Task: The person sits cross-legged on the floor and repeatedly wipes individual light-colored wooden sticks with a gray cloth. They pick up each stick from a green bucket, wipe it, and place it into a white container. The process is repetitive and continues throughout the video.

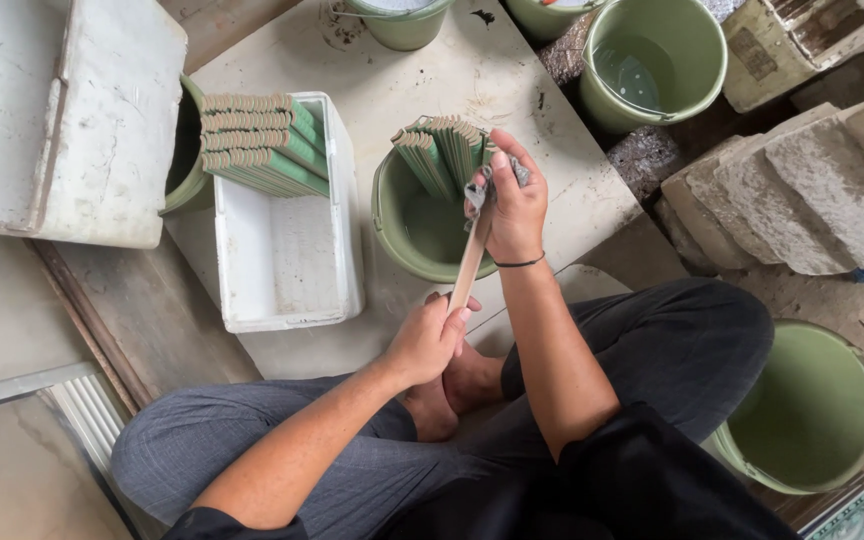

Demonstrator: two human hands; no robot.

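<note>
My left hand (pixel 429 340) grips the near end of a long thin tan strip (pixel 469 265) that points away from me. My right hand (pixel 510 205) is closed around a small grey rag (pixel 475 195) pressed against the strip's far part, just over the rim of a green bucket (pixel 392 225). Several green-faced strips (pixel 442 150) lean bundled in that bucket. To the left, a white rectangular tray (pixel 287 260) holds a stack of the same green strips (pixel 257 140) at its far end. I sit cross-legged on the floor.
A white slab (pixel 62 110) lies at the far left over another green bucket (pixel 187 175). A green bucket with water (pixel 652 65) stands at the back right, another green bucket (pixel 807 410) by my right knee. Rough stone blocks (pixel 812 180) lie to the right.
</note>
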